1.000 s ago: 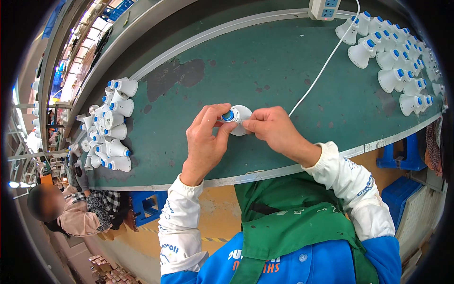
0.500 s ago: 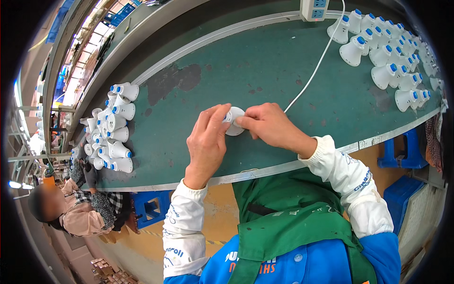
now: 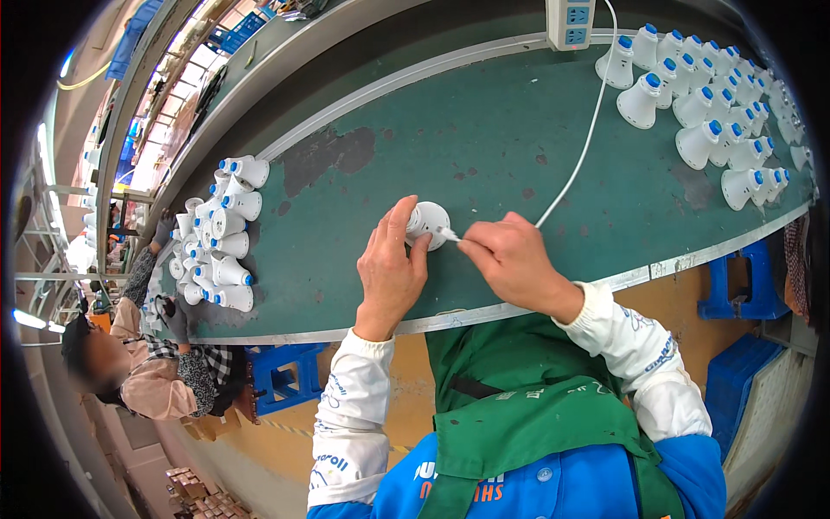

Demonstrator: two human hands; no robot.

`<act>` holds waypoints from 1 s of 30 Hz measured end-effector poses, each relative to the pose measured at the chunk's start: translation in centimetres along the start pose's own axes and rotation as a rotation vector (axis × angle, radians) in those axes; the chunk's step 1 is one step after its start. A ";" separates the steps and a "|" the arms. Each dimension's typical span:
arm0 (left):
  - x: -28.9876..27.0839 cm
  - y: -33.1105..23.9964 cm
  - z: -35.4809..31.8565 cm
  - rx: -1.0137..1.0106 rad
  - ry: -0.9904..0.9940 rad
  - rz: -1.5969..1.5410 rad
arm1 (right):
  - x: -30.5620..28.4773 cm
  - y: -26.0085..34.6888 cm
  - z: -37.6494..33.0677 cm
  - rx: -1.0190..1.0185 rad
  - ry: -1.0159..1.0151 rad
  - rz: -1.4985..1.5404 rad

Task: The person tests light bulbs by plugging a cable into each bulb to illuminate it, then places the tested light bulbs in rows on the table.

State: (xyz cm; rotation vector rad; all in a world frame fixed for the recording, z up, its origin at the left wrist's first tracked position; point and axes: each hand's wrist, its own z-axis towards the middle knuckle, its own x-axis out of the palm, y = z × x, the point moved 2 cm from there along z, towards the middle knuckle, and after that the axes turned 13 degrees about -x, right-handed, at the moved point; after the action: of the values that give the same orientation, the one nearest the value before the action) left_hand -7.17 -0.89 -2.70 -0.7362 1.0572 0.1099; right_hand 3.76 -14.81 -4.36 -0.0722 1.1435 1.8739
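Belt [image 3: 484,147] dark green with darker worn patches; housing [image 3: 426,223] in the hands white, both piles [image 3: 220,233] [image 3: 718,104] white with blue caps. Cable [image 3: 581,156] and power strip [image 3: 571,22] white, strip sockets blue. Sleeves [image 3: 350,424] white with blue print, apron [image 3: 536,406] green over blue jacket [image 3: 553,484]; stools [image 3: 281,376] blue.

Both hands close together, left grip [image 3: 391,270] & right grip [image 3: 510,259] pinched.
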 end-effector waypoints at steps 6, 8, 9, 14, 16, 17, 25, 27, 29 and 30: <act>0.2 -0.2 -0.2 -0.027 -0.028 -0.009 | -4.4 0.1 -4.6 -0.141 -0.062 -0.198; 0.4 -0.3 -0.1 -0.029 -0.053 -0.003 | -5.6 0.0 -5.8 -0.169 -0.096 -0.245; 0.5 -0.4 0.0 -0.026 -0.073 0.002 | -6.1 -0.2 -6.3 -0.181 -0.115 -0.267; 0.8 -0.3 0.0 -0.069 -0.070 -0.033 | -7.6 -1.2 -7.8 -0.142 -0.200 -0.269; 0.7 -0.2 0.0 -0.078 -0.055 -0.029 | -7.7 -1.6 -8.0 -0.138 -0.223 -0.255; 0.7 -0.1 -0.1 -0.069 -0.054 -0.022 | -7.7 -1.7 -8.0 -0.143 -0.231 -0.249; 0.6 0.1 -0.1 -0.118 0.040 -0.033 | -7.7 -1.9 -8.3 -0.162 -0.241 -0.225; 0.5 0.1 -0.2 -0.123 0.018 -0.040 | -7.7 -2.0 -8.3 -0.172 -0.241 -0.220; 0.5 0.2 -0.2 -0.128 0.012 -0.047 | -7.7 -2.0 -8.4 -0.193 -0.241 -0.225; 0.5 0.3 -0.2 -0.130 0.018 -0.049 | -7.7 -2.0 -8.4 -0.196 -0.238 -0.225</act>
State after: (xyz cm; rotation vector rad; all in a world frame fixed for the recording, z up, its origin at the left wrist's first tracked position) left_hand -7.13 -0.91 -3.32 -0.8816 1.0557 0.1311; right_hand 6.56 -25.74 -6.92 -0.0821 0.7562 1.7355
